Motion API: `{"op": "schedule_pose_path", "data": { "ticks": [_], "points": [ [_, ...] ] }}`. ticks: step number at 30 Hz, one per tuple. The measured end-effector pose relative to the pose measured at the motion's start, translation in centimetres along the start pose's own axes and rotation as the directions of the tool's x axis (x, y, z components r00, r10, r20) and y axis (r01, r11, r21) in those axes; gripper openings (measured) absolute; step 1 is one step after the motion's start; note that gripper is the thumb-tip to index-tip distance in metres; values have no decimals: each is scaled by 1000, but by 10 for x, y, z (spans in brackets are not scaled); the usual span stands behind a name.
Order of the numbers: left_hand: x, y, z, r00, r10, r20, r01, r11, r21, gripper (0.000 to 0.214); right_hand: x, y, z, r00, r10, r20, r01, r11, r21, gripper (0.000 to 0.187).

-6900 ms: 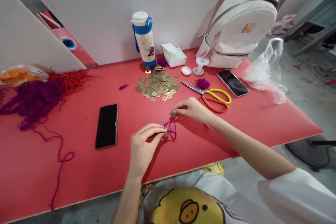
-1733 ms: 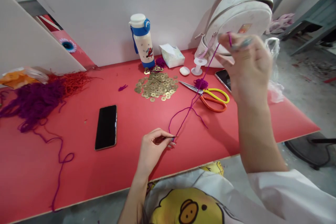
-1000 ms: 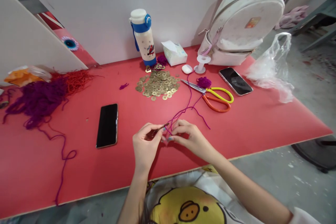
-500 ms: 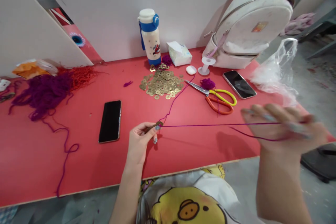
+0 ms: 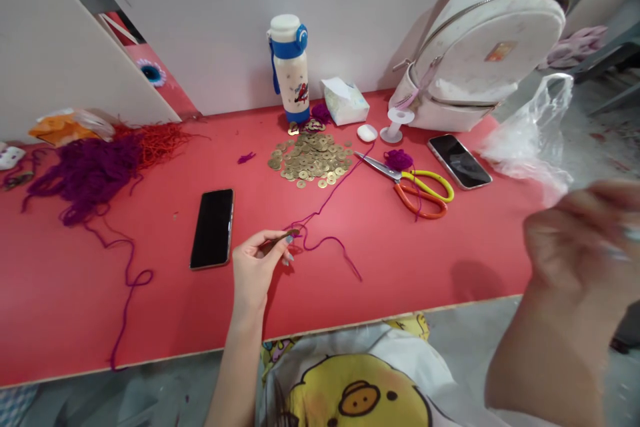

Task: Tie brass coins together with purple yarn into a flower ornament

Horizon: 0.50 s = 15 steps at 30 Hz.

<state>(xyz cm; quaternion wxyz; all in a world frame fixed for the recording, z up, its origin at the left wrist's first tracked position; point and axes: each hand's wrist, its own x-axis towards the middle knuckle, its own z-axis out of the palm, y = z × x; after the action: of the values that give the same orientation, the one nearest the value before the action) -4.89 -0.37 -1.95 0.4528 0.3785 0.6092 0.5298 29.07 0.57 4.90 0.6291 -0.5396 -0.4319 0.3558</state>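
My left hand (image 5: 257,267) is closed in a pinch above the front part of the red table. Between its thumb and fingers is a brass coin (image 5: 293,232), seen nearly edge-on, and purple yarn (image 5: 327,239) is caught at the coin. One strand leads back toward the coin pile, and a loose end curls to the right over the tabletop. My right hand (image 5: 583,240) is raised off the table at the far right, blurred and partly cut by the picture edge. Its fingers are bent, and whether they hold anything cannot be made out.
A pile of brass coins (image 5: 317,157) lies mid-table. Right of it are scissors (image 5: 425,190), a purple yarn ball (image 5: 399,160), a spool (image 5: 395,127) and a phone (image 5: 460,161). Another phone (image 5: 213,228) lies left. Behind stand a bottle (image 5: 290,73) and backpack (image 5: 480,47); purple yarn (image 5: 95,173) heaps left.
The yarn stretched taut between my hands has gone slack, its end now lying on the table. My right hand has moved right and away; my left, still pinching the coin, shifted slightly left.
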Motion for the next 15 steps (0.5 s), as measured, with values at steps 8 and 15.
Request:
{"op": "schedule_pose_path", "data": {
  "ticks": [8, 15],
  "points": [
    [-4, 8, 12, 995, 22, 98, -23, 1000, 15, 5, -21, 38, 82, 745, 193, 639, -51, 971, -234, 22],
    [-7, 9, 18, 994, 11, 108, -9, 1000, -11, 9, -57, 56, 139, 605, 180, 776, 70, 959, -276, 18]
  ]
}}
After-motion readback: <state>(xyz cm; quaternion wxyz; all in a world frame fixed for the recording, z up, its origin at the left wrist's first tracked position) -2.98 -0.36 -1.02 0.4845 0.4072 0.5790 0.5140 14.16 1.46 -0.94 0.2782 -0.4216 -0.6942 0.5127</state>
